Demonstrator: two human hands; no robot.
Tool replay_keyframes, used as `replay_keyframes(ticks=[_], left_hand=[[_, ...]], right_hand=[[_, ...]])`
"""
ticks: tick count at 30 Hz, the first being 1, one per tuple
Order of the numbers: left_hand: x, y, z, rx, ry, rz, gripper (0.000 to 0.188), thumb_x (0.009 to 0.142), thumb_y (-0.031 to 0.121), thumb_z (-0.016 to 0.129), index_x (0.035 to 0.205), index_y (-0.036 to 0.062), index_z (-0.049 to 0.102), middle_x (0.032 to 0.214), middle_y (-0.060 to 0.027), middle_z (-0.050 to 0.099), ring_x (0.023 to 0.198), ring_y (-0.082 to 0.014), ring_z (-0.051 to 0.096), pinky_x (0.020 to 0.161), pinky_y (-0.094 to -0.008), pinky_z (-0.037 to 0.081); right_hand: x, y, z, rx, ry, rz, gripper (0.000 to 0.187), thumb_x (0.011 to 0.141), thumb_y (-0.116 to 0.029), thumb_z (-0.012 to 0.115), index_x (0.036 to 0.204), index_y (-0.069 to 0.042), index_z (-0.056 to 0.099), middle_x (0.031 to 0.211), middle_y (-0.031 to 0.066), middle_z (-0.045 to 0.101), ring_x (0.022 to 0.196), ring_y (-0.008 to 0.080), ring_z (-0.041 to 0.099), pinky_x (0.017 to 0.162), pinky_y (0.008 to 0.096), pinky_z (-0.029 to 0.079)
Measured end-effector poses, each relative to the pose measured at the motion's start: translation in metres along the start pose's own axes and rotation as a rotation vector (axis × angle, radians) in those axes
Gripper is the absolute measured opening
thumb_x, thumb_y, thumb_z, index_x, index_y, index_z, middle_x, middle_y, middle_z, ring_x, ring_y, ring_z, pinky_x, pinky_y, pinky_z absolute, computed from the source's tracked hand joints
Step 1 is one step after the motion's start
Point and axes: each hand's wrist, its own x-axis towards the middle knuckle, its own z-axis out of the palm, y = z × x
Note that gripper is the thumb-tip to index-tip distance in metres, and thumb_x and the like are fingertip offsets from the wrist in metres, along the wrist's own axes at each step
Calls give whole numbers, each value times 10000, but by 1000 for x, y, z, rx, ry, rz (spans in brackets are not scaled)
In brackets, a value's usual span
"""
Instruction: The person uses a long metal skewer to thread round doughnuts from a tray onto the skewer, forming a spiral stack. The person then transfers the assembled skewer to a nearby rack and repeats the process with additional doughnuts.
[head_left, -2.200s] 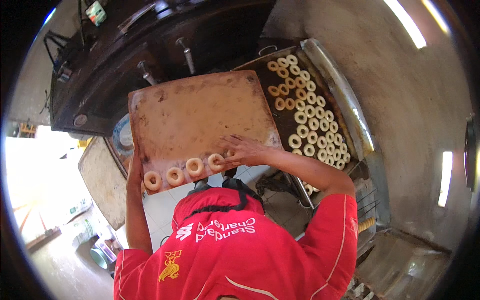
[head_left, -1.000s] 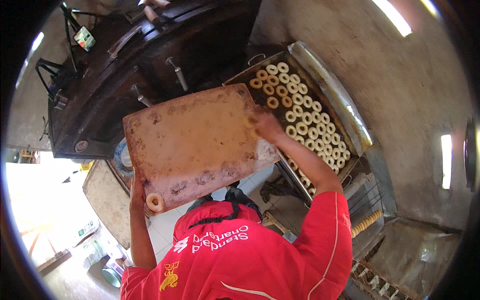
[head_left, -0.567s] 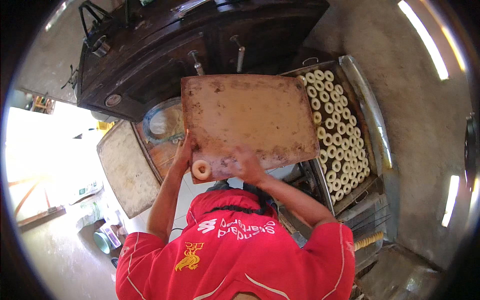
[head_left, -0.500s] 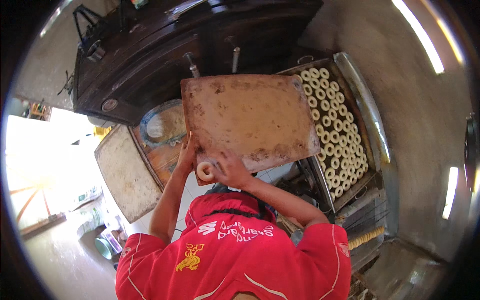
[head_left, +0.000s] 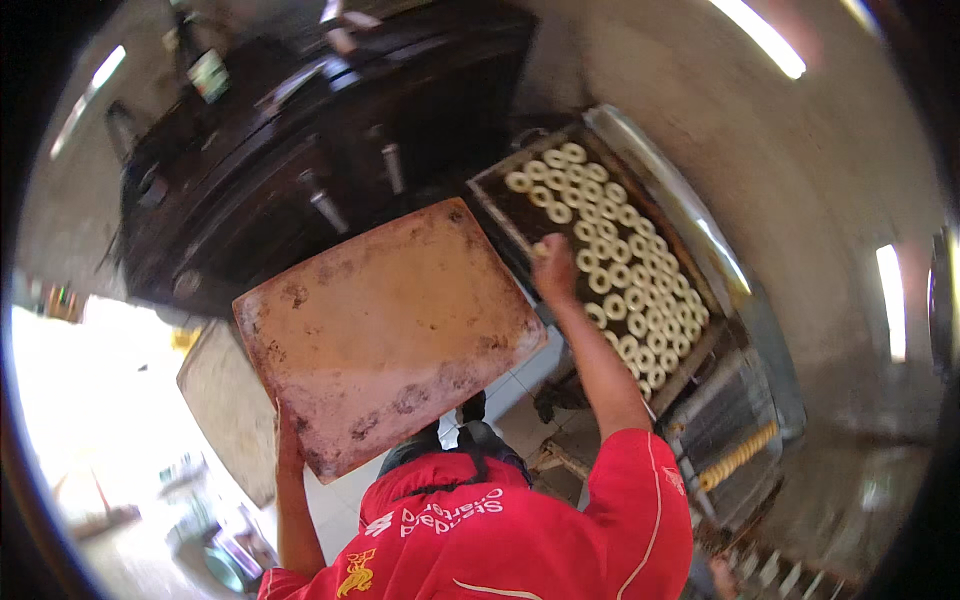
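Brown board (head_left: pixel 390 320), left hand (head_left: pixel 287 438) clamped on eight-o'clock edge, presumably steadying; dough ring (head_left: pixel 540 250), pinched in right hand (head_left: pixel 556 268), two o'clock, by fryer (head_left: pixel 526 212).

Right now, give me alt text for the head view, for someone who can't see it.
A person's right hand, blurred, reaches over the left side of a dark rectangular pan of many pale, round dough rings, apparently with a small pale piece in its grasp. The left hand grips the left edge of a brown, flat, rectangular board.
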Motion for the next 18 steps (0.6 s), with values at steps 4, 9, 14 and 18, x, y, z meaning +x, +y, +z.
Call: replay_keyframes(ticks=[4, 9, 14, 18], left_hand=[[-46, -51, -125, -18, 143, -1, 810, 1064, 632, 503, 1551, -13, 448, 1471, -158, 586, 1296, -283, 620, 1052, -433, 551], [-201, -110, -223, -184, 537, 17, 805, 1072, 621, 498, 1563, -15, 439, 1495, -133, 587, 1328, -261, 602, 1136, -430, 481], [-203, -198, -236, -611, 463, 268, 790, 1091, 604, 459, 1603, 7, 375, 1556, -131, 531, 1369, -298, 567, 1152, -450, 470], [-129, -240, -309, -449, 660, 481, 751, 1120, 548, 433, 1628, 10, 302, 1609, -130, 448, 1429, -307, 478, 1212, -476, 402]], right_hand=[[18, 70, 5, -193, 12, 24, 508, 907, -50, 659, 1399, 15, 550, 1346, 279, 582, 1316, 457, 508, 1114, 513, 400], [-109, -29, 17, 284, -2, -133, 506, 958, 9, 641, 1441, 5, 494, 1413, 223, 548, 1345, 401, 513, 1070, 504, 464], [-236, -55, 16, 163, -108, -152, 483, 912, 38, 599, 1385, -18, 518, 1319, 184, 553, 1193, 344, 573, 940, 437, 506], [-342, -81, 36, 245, -210, 166, 494, 892, 22, 611, 1376, -30, 529, 1277, 175, 563, 1118, 320, 587, 885, 414, 529]])
